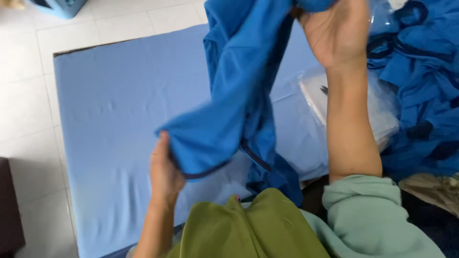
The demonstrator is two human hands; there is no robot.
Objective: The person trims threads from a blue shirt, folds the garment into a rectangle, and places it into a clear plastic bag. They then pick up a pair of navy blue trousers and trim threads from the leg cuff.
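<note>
A bright blue garment (239, 86) with dark navy trim hangs in the air over a light blue covered table (110, 119). My left hand (165, 172) pinches the garment's lower edge near the hem. My right hand (334, 33) is raised at the top of the view, gripping the garment's upper part, palm facing me. The cloth drapes loosely between the two hands and down toward my lap.
A heap of similar blue garments (420, 81) lies at the right. Clear plastic bags (377, 105) sit beside it. White tiled floor (28, 95) runs along the left, with a dark object (9, 210) at the lower left and a blue bin (60, 5) at the top.
</note>
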